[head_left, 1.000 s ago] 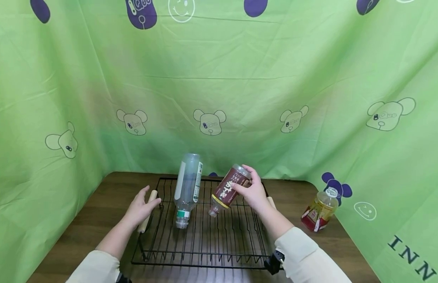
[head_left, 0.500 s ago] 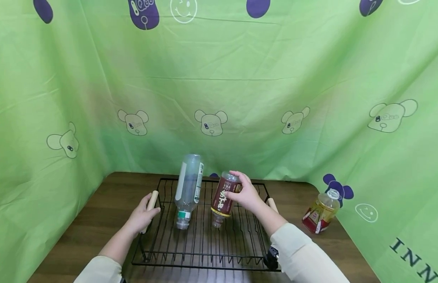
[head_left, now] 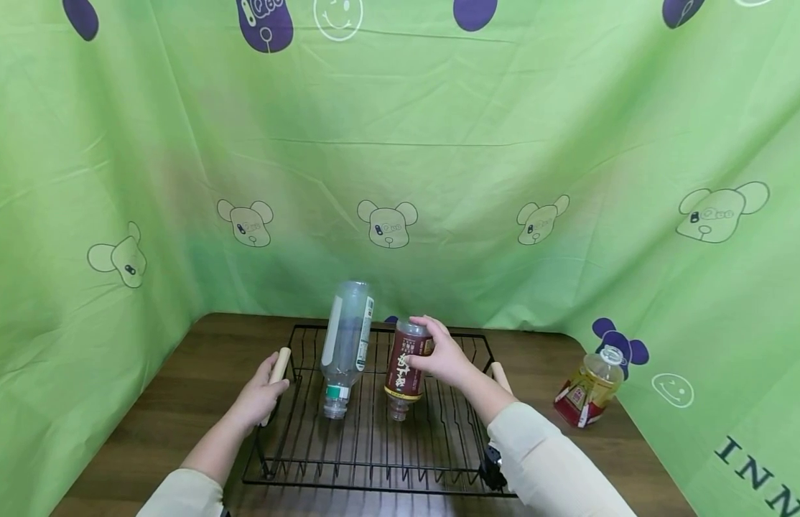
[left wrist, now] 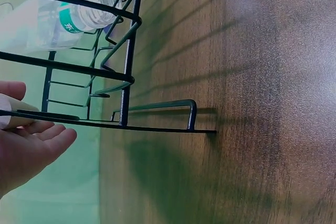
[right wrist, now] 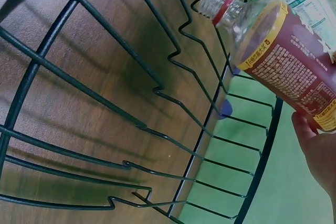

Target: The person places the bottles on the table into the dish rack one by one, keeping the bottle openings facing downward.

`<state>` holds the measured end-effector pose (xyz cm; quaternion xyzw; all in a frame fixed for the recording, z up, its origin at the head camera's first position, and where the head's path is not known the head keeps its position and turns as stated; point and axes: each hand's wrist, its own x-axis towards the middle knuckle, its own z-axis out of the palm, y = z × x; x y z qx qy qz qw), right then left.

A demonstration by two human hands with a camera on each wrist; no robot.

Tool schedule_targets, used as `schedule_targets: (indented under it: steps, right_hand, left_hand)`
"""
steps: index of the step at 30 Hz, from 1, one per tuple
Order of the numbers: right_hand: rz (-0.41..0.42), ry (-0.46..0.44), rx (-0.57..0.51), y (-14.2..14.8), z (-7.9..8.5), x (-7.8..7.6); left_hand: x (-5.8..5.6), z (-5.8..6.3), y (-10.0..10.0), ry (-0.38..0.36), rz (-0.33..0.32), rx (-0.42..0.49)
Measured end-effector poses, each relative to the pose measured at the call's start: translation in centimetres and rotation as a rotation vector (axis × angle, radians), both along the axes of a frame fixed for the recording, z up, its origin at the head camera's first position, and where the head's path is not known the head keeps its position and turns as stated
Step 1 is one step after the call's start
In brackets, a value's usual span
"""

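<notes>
Upside down over the black wire rack [head_left: 374,487], a clear plastic bottle with a dark red label [head_left: 398,373] leans slightly. My right hand [head_left: 447,359] holds it near its base, thumb on the label. In the right wrist view the open neck of this bottle [right wrist: 226,9] points at the wires. My left hand [head_left: 256,398] grips the rack's left wooden handle [head_left: 280,365], thumb on one side and fingers on the other. Left of the red-labelled bottle, a larger clear bottle with a white and green label [head_left: 345,337] stands inverted in the rack.
A squat bottle with a yellow and red label [head_left: 587,388] stands on the brown wooden table [head_left: 161,424], right of the rack. Another wooden handle [head_left: 501,377] is on the rack's right side. Green printed cloth [head_left: 387,143] hangs behind and at both sides.
The red-labelled bottle has moved left and down with my right hand, turning from slanted to nearly upright, neck down. My left hand has closed onto the rack's handle.
</notes>
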<state>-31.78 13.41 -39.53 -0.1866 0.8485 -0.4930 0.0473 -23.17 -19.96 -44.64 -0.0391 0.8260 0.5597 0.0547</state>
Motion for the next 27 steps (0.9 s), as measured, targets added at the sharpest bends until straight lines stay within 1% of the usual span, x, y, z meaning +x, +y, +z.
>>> schedule_targets:
  steps: [7,14,20,27]
  right_hand:
    - [-0.013,-0.02,0.04,-0.2,-1.0,-0.6]
    - [-0.004,-0.068,-0.014,-0.7,-1.2,-0.8]
    - [-0.042,-0.074,0.034,-0.6,-1.6,-1.3]
    - [-0.039,-0.082,0.08,-0.8,-1.9,-1.8]
  left_hand:
    - [0.0,-0.2,-0.1,0.001,-0.006,0.014]
    - [0.0,-0.2,-0.1,0.0,-0.008,0.016]
    - [0.0,-0.3,-0.1,0.001,-0.001,0.01]
    - [0.0,-0.3,-0.1,0.005,0.001,0.012]
